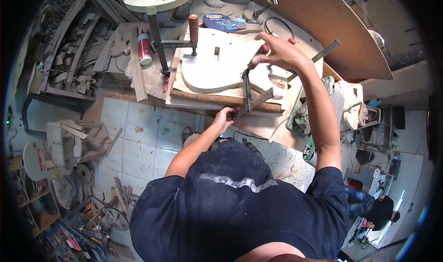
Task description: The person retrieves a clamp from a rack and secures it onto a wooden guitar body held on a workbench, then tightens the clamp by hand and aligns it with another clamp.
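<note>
We see the pale, curved board [217,68] lying on a wooden slab [177,84] over the tabletop [272,126], the slab's near edge facing floor tiles [138,128] at seven o'clock. One clamp [177,44] presses the board at ten o'clock, a red-and-white bottle [144,47] just beyond; the board's face lies bare between it and the second clamp [248,91] at four. Our right hand [284,52] reaches in from three o'clock, fingers parted only by the red handle they hold. Our left hand [224,119] is at six, fingers bent beside the second clamp's lower end; shadow there keeps us from telling whether they grip it.
</note>
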Demonstrator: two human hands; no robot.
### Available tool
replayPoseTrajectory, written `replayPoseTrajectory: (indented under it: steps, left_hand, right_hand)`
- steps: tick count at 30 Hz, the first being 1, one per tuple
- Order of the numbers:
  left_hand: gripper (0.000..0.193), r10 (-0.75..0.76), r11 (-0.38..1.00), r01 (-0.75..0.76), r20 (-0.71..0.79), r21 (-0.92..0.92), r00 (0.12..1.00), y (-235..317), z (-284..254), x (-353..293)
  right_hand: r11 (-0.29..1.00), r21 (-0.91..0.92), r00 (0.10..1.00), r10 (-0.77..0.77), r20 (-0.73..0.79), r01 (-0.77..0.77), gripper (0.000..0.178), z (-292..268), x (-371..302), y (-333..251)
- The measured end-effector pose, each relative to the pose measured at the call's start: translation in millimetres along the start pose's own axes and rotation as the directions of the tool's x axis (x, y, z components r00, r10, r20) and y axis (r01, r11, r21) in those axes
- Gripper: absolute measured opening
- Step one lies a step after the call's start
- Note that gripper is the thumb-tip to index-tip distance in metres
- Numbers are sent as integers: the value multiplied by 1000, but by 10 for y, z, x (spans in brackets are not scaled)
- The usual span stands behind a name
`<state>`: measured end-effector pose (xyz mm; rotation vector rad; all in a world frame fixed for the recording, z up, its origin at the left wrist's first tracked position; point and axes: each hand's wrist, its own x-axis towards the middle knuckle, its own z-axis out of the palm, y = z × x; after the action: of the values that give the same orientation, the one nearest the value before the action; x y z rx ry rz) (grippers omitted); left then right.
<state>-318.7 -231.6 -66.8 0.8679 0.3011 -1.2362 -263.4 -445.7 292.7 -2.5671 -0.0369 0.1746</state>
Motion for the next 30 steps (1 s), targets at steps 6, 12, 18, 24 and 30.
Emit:
replayPoseTrajectory:
  steps: [6,12,18,24,30]
  left_hand:
    - [22,4,1000,-4,3,-22,1000,-7,-23,12]
    - [24,-7,1000,8,29,-8,1000,38,25,-29]
    - [24,-7,1000,7,-6,-23,1000,18,0,-7]
    - [24,6,999,-7,-14,-35,1000,-6,-35,1]
    - [25,-37,999,37,-2,-8,999,14,1,7]
  right_hand:
    - [967,-253,997,56,55,-41,24,82,1,220]
    - [994,-105,992,-40,-120,27,39,121,-75,133]
    - [968,-241,997,78,-4,-77,19,176,-29,391]
    - [992,78,963,114,-245,-97,28,193,-341,398]
    - [677,587,884,438,164,-444,28,1251,-903,548]
